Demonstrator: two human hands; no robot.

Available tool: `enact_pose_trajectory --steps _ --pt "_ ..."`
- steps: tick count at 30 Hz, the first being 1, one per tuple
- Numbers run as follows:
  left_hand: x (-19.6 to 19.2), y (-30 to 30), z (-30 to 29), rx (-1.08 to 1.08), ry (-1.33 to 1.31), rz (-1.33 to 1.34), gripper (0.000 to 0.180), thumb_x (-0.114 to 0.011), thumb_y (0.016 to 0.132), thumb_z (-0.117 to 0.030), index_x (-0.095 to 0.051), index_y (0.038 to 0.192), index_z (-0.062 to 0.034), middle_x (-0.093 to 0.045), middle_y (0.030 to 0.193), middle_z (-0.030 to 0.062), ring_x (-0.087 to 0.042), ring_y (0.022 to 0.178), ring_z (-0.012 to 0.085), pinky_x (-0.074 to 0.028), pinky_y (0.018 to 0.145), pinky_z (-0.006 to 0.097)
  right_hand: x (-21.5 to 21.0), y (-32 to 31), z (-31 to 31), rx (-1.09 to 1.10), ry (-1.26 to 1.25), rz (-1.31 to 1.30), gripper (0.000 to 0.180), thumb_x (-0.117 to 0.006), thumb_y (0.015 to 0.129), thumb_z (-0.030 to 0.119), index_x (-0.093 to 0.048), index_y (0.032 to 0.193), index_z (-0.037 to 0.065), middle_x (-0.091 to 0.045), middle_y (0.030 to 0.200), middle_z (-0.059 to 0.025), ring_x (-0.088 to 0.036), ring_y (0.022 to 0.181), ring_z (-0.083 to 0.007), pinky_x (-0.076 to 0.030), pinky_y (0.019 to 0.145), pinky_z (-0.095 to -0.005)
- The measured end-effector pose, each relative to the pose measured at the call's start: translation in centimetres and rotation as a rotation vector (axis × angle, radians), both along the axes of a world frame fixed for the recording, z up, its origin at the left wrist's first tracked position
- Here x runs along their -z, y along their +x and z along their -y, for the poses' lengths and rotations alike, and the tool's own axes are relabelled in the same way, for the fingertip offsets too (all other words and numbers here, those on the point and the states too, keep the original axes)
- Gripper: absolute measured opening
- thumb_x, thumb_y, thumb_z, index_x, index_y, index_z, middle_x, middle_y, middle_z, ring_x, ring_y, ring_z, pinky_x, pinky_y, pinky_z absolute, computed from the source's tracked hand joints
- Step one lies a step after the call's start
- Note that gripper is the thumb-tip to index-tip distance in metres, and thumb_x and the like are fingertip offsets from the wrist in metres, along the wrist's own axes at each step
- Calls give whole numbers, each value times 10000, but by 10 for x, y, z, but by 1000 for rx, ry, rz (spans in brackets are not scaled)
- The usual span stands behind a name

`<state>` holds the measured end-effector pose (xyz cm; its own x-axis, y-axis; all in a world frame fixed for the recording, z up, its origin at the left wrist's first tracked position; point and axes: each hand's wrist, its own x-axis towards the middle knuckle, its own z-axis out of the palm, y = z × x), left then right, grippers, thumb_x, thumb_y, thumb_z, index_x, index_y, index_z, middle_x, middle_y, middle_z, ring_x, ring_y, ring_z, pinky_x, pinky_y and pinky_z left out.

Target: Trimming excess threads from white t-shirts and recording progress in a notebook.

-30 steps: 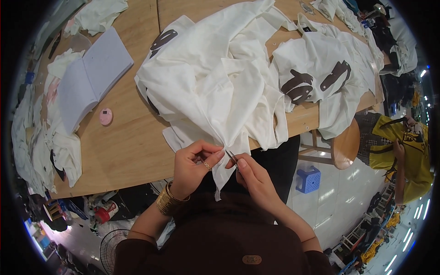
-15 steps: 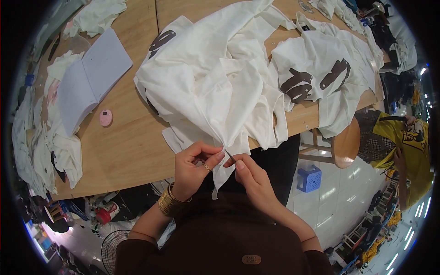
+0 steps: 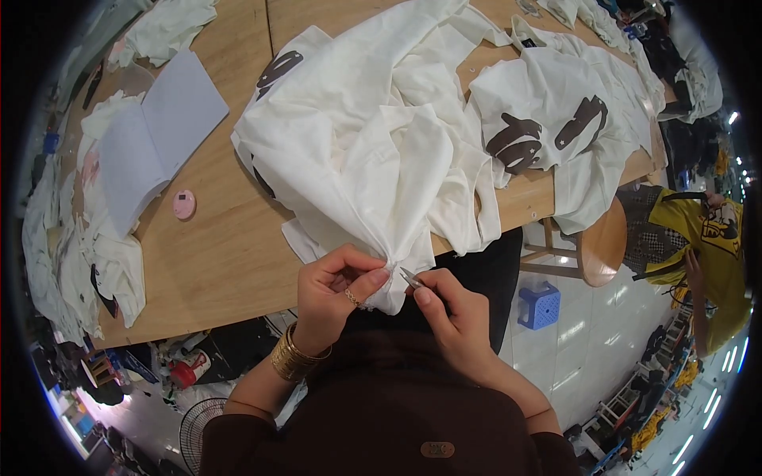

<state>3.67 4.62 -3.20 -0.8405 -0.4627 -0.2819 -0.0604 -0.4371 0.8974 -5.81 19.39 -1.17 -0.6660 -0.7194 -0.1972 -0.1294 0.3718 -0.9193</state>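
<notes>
My left hand [image 3: 341, 287] is closed, pinching a gathered edge of a white garment [image 3: 357, 159] between thumb and fingers. My right hand [image 3: 448, 313] is wrapped round small metal thread snips [image 3: 410, 278], most of them hidden in the palm. Their pointed tips face the pinched cloth, just right of my left fingertips. Whether the tips touch the fabric, I cannot tell. From the table, the garment's folds run down over the near edge to my hands. Dark brown printed shapes show on its left side.
Right of it, another white garment [image 3: 548, 111] with dark prints overhangs the wooden table [image 3: 206, 278]. An open notebook [image 3: 186, 111] and a pink round gadget [image 3: 184, 205] lie left. A wooden stool [image 3: 601, 254], a blue plastic stool [image 3: 540, 305] and a person in yellow [image 3: 714, 246] are at right.
The snips have turned and their tips now show slightly apart, as my right hand shifted right and down. The cloth's hanging corner has been drawn up into a bunch under my left fingers.
</notes>
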Motion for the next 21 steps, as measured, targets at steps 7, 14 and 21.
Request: enact_pose_trajectory --steps 7,14,21 --pt "-3 -2 -2 -15 -5 -18 78 -622 832 23 -612 910 26 -587 777 -7 -513 660 11 -396 559 156 -8 -3 5 -40 87 -256 170 -623 847 215 -580 846 50 -546 631 -80 -534 496 -212 -395 456 -295" --pt "-2 0 -1 3 -25 -13 81 -624 826 33 -613 907 25 -573 777 -9 -537 703 24 -417 602 161 -7 -3 7 -35 68 -346 166 -639 830 211 -574 836 58 -565 646 -65 -550 508 -216 -403 451 -297" --pt "0 0 -1 15 -50 -16 89 -624 826 32 -612 913 25 -575 794 -3 -546 721 33 -425 615 170 -4 -4 10 -34 70 -365 175 -655 817 218 -572 839 65 -575 657 -69 -552 506 -219 -408 451 -303"
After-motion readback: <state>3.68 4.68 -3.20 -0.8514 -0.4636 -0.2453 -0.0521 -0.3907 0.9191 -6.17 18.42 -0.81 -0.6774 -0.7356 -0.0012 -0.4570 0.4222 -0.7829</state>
